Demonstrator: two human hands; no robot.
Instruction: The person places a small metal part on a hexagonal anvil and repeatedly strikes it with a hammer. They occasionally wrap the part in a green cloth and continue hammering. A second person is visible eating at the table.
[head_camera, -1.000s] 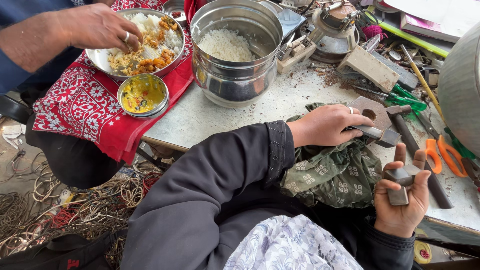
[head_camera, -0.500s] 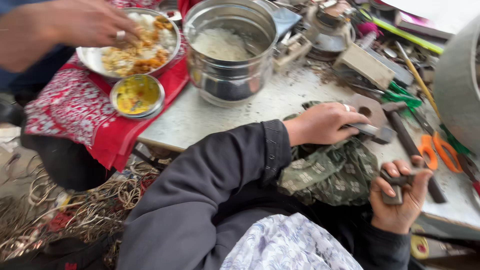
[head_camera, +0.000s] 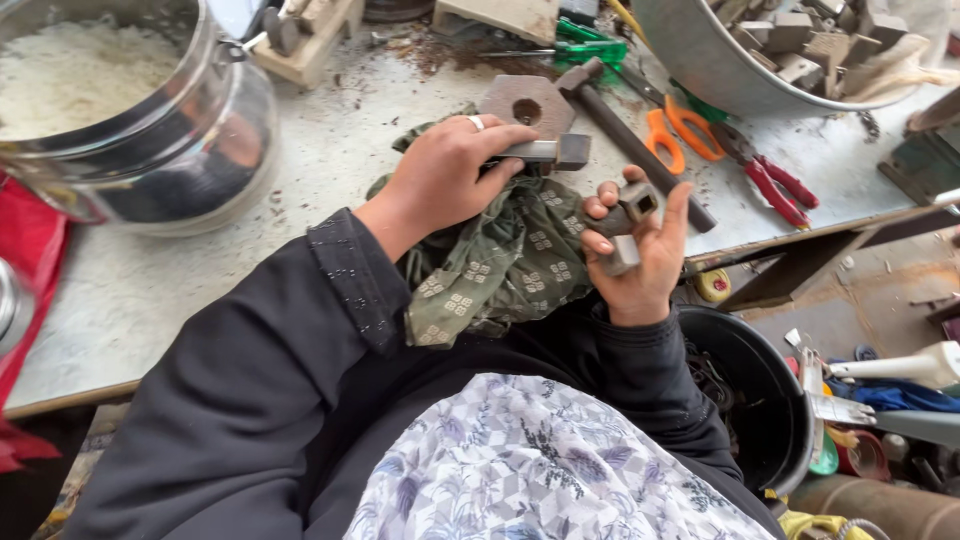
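White workbench (head_camera: 330, 150): steel pot (head_camera: 130, 120), green cloth (head_camera: 500, 260), hammer (head_camera: 620, 125), orange scissors (head_camera: 680, 125), red pliers (head_camera: 770, 180).

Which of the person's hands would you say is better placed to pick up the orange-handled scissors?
Probably the right hand: it is nearer the scissors, though its grip holds small metal blocks. The left hand grips a metal bar.

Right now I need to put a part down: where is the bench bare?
Bare bench lies between the steel pot and the left hand. Around the hammer, scissors and pliers it is crowded.
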